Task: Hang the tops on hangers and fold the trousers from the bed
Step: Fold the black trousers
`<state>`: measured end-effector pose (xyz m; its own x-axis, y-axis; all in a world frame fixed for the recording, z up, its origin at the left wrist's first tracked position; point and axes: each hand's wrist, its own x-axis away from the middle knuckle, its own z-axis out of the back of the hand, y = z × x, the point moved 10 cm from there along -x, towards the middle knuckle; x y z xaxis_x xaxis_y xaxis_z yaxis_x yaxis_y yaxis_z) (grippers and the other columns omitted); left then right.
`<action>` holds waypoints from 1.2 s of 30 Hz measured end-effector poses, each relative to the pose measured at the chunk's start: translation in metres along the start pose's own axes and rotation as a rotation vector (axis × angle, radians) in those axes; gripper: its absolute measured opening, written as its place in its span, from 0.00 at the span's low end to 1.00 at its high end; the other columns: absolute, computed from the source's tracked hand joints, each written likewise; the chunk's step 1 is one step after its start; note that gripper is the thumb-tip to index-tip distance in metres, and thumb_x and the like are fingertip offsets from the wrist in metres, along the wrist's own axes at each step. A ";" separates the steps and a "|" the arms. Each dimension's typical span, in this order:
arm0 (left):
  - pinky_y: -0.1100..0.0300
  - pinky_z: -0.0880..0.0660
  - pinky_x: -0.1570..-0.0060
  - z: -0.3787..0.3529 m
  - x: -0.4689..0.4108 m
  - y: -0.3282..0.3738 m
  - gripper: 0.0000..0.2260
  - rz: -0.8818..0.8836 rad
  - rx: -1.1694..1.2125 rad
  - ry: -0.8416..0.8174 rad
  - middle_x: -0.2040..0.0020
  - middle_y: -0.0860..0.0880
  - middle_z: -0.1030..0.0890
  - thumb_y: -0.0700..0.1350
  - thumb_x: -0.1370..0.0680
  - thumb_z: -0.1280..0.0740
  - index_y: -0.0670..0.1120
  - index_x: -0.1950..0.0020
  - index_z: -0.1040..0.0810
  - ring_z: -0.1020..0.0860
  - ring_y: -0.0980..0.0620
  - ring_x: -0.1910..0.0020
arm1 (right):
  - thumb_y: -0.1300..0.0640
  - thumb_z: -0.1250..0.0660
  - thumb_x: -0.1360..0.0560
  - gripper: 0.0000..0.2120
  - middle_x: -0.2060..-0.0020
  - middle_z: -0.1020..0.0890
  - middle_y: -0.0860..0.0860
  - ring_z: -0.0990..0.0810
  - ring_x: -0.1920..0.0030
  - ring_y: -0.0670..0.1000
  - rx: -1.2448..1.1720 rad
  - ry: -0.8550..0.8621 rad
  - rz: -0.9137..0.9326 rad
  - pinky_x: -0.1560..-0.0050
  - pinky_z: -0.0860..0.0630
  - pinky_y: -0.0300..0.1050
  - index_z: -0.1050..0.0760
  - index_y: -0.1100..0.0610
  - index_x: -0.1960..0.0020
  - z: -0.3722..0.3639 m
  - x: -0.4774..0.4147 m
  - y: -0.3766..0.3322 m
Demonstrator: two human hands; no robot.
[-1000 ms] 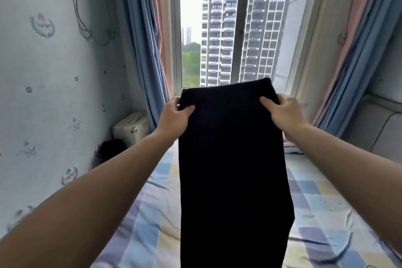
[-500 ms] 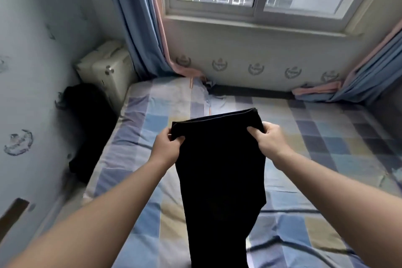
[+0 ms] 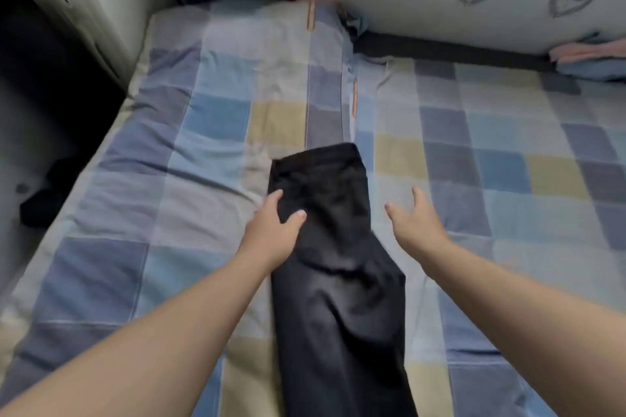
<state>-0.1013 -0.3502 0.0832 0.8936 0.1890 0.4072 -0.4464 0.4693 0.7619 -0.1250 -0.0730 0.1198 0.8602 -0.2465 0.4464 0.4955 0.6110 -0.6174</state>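
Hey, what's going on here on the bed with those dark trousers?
A person is working on a pair of dark trousers laid lengthwise on the checked bedsheet, with the waistband toward the wall and the legs toward the person. The left hand rests on the trousers' left edge near the top. The right hand is open with its fingers spread, just beside the right edge. The trousers are not yet folded across.

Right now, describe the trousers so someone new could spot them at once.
Find the bed covered in blue, grey and yellow checks. Along its middle lie the trousers, left hand on their left edge, right hand open beside them. They are the only plain black thing on it.
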 end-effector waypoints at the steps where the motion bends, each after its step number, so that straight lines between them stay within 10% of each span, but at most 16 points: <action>1: 0.50 0.37 0.25 -0.016 0.007 -0.014 0.31 -0.003 -0.046 -0.034 0.21 0.50 0.35 0.58 0.20 0.35 0.53 0.19 0.40 0.36 0.47 0.23 | 0.45 0.40 0.18 0.33 0.19 0.44 0.51 0.43 0.21 0.58 0.065 -0.035 0.007 0.23 0.43 0.58 0.51 0.50 0.18 -0.012 0.002 0.014; 13: 0.47 0.54 0.21 -0.094 0.130 -0.029 0.32 -0.154 -0.593 -0.152 0.17 0.55 0.58 0.68 0.20 0.49 0.62 0.19 0.57 0.60 0.50 0.19 | 0.38 0.48 0.18 0.32 0.18 0.54 0.48 0.53 0.19 0.55 0.556 -0.192 0.172 0.23 0.49 0.61 0.59 0.41 0.19 -0.007 0.076 0.107; 36: 0.45 0.40 0.26 -0.190 0.527 -0.205 0.32 0.471 -0.279 -0.234 0.19 0.55 0.41 0.63 0.20 0.39 0.57 0.18 0.45 0.43 0.48 0.21 | 0.44 0.40 0.18 0.31 0.21 0.40 0.46 0.41 0.21 0.51 0.215 -0.467 0.015 0.24 0.39 0.57 0.48 0.49 0.19 0.031 0.344 0.364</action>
<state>0.4704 -0.1834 0.0458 0.5536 0.2516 0.7939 -0.7349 0.5959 0.3237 0.3479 0.0883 0.0689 0.6970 0.0955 0.7107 0.4058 0.7646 -0.5007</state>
